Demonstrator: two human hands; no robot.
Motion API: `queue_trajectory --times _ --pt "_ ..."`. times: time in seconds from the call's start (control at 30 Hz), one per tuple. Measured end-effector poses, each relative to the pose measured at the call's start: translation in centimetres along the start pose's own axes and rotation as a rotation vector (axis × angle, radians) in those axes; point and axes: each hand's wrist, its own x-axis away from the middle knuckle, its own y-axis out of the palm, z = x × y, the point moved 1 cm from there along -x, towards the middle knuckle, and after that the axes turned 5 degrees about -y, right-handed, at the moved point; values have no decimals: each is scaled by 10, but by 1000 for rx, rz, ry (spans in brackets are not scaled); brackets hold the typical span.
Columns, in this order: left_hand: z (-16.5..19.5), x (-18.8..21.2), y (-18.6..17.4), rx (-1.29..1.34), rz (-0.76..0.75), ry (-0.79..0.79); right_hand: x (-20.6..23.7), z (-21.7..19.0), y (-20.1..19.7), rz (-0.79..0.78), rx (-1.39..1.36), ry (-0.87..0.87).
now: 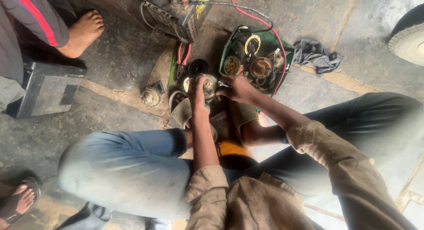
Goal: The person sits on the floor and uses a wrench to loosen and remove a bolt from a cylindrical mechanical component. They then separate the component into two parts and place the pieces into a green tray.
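1. Metal, round and dull silver: a small motor part [209, 86] set on the ground between the person's sandalled feet, circular face turned up toward the camera, long axis apparently near vertical.
2. Left hand [197, 92] laid over the left edge of that part, fingers curled down around its rim, grip closed on it.
3. Right hand [238, 88] touching the part's right edge, fingers pinched narrow around a thin dark tool [224, 84]; tip aimed left at the part, shaft roughly level.
4. Too small to tell exactly where the tool tip meets the part.
5. Just beyond the hands, a green tray [229, 44] filled with round coppery and brass pieces and wires.
6. Red cable [269, 29] looping over the tray toward a dark machine [172, 9] at the top.
7. Left of the part, a small round metal housing [151, 96] lying apart on the concrete.
8. Grey rag [316, 55] crumpled to the right of the tray.
9. Another person's bare foot [84, 31] at upper left.
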Motion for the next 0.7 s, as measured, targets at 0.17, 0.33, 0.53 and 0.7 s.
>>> queue_trajectory --times 0.17,0.33,0.53,0.7 --pt "-4 -5 -3 38 32 -45 0 0 3 4 -27 -23" --pt "-6 -8 -3 39 37 -40 1 2 11 63 55 24" --pt "2 0 -3 -65 245 23 0 18 24 103 -53 105" --pt "11 2 -5 -105 325 173 -8 25 34 112 -19 95"
